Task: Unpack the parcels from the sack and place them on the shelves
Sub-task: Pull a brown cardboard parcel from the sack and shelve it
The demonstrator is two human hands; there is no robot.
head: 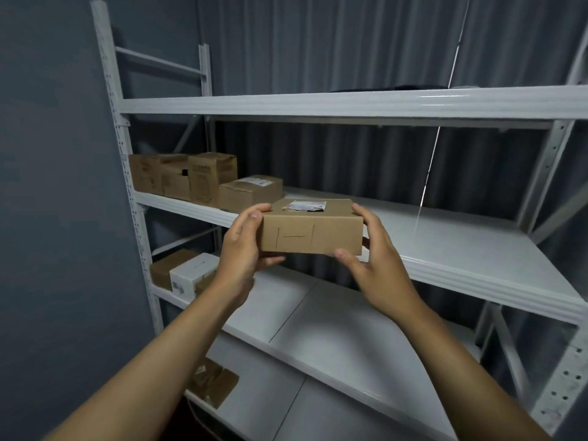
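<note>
Head view: left hand (241, 249) and right hand (375, 259) grip cardboard parcel (310, 229) by ends, above middle shelf (461, 246); front inked "|—|"; top label (307, 205) unreadable.

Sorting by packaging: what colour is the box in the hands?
Plain brown cardboard box with a white label on top; head view.

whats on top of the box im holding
A white shipping label is stuck on top of the cardboard box, near its back edge. Its print is too small to read. The box's underside is hidden.
</note>
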